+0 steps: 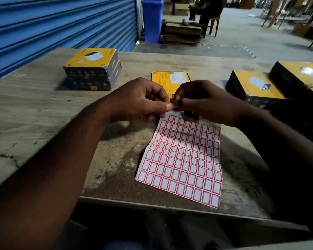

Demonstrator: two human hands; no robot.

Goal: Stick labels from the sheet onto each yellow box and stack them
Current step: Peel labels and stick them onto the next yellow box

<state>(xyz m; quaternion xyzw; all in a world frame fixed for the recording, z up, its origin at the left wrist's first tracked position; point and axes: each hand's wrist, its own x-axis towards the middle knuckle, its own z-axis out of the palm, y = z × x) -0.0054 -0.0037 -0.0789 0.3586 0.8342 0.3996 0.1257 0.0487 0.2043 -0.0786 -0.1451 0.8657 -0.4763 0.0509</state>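
Beyond the label sheet (182,159) on the surface (43,109) lie yellow boxes: a stack (92,69) far left, one (170,78) directly behind, and others (257,87) right. The sheet is thin, limp paper. The right hand (202,101) pinches its far edge. The left hand (139,100) has its fingers (167,106) clamped on one label (173,105), probably light and tacky, so best held by a corner.

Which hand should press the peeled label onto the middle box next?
Probably the left hand: its thumb seems to carry the label, just in front of the box. The right hand is busy pinching the sheet at its top edge.
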